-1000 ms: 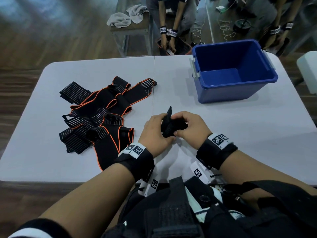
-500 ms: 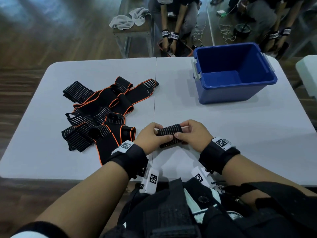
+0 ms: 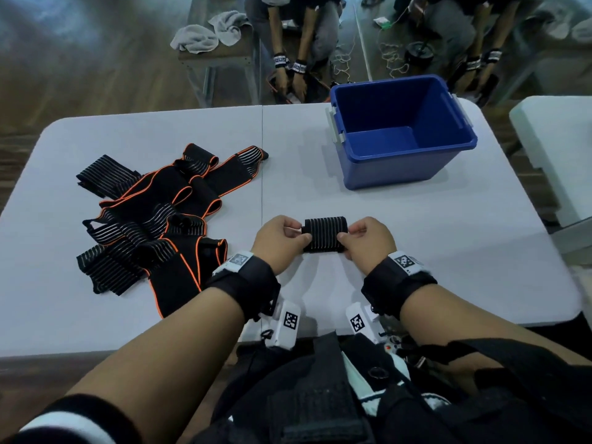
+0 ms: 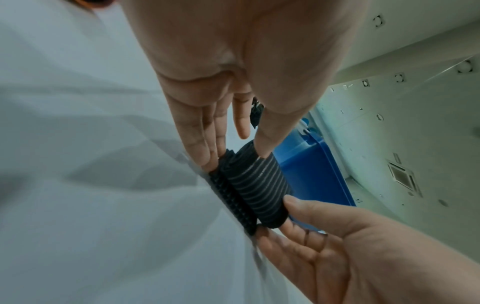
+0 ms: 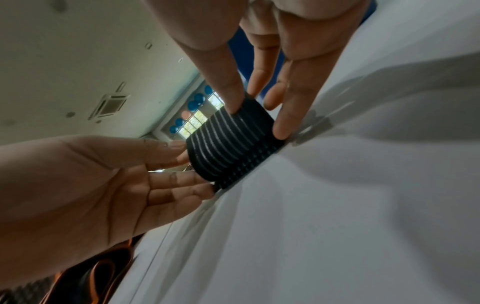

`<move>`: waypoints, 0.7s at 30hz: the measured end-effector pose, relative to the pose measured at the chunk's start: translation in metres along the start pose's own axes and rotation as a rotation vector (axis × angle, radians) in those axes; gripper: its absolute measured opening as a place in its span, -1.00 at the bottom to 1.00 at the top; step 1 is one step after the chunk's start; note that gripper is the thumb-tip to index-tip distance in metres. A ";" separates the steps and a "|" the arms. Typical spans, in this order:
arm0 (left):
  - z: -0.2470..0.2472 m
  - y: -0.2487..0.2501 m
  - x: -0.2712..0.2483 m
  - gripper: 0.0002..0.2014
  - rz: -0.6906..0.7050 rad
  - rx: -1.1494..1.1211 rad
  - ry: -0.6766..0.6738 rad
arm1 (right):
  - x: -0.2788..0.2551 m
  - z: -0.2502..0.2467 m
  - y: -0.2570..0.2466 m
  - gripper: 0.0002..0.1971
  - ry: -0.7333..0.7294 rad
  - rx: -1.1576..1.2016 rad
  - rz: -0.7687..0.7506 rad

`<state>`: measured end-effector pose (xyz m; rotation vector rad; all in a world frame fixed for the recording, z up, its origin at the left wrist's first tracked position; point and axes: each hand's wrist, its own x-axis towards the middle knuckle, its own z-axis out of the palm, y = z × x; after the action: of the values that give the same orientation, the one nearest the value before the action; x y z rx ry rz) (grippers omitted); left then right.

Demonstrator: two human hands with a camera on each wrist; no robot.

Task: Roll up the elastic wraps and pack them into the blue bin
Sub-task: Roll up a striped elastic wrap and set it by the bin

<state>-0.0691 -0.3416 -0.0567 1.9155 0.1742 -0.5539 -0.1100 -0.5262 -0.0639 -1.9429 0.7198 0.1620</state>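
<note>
A black elastic wrap with thin grey stripes [image 3: 324, 233] is rolled into a short cylinder and lies crosswise on the white table [image 3: 416, 238]. My left hand [image 3: 299, 238] pinches its left end and my right hand [image 3: 347, 240] pinches its right end. In the left wrist view the thumb sits on top of the roll [image 4: 257, 185], and a short flat tail lies under it on the table. The right wrist view shows the thumb and fingers of my right hand [image 5: 257, 121] on the roll [image 5: 231, 144]. The blue bin [image 3: 394, 169] stands open at the far right.
A loose pile of black wraps with orange edging [image 3: 153, 216] lies on the left half of the table. A white block [image 3: 557, 149] stands beyond the right edge. People crouch on the floor behind the table, near a bench with grey towels [image 3: 205, 33].
The wrap was held up on end between my hands; it has turned level and come down onto the table. Both hands have spread to its two ends and moved slightly forward.
</note>
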 end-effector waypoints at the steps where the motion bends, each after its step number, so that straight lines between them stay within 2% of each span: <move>1: 0.011 0.008 0.007 -0.64 0.005 -0.013 -0.018 | 0.004 -0.009 0.000 -0.83 0.039 -0.001 0.009; 4: 0.045 0.033 0.018 -0.76 0.017 -0.073 -0.080 | 0.014 -0.034 -0.001 -0.82 0.138 0.031 0.030; 6: 0.067 0.046 0.022 -0.81 0.019 -0.110 -0.116 | 0.020 -0.049 -0.001 -0.73 0.168 0.070 0.042; 11: 0.095 0.063 0.027 -0.80 0.039 -0.132 -0.126 | 0.031 -0.075 -0.001 -0.54 0.162 0.148 0.051; 14: 0.096 0.062 0.026 -0.83 0.022 -0.151 -0.125 | 0.029 -0.083 0.010 -0.54 0.162 0.218 0.090; 17: 0.084 0.052 0.018 -0.70 0.020 -0.109 -0.132 | 0.022 -0.088 0.028 -0.59 0.159 0.242 0.108; 19: 0.070 0.041 0.011 -0.65 0.022 -0.087 -0.104 | 0.016 -0.082 0.037 -0.65 0.111 0.213 0.101; 21: 0.055 0.031 0.001 -0.70 0.021 -0.081 -0.060 | 0.008 -0.070 0.035 -0.73 0.028 0.168 0.069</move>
<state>-0.0727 -0.4036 -0.0487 1.8179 0.1365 -0.5809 -0.1365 -0.6000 -0.0609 -1.7651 0.7940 0.1129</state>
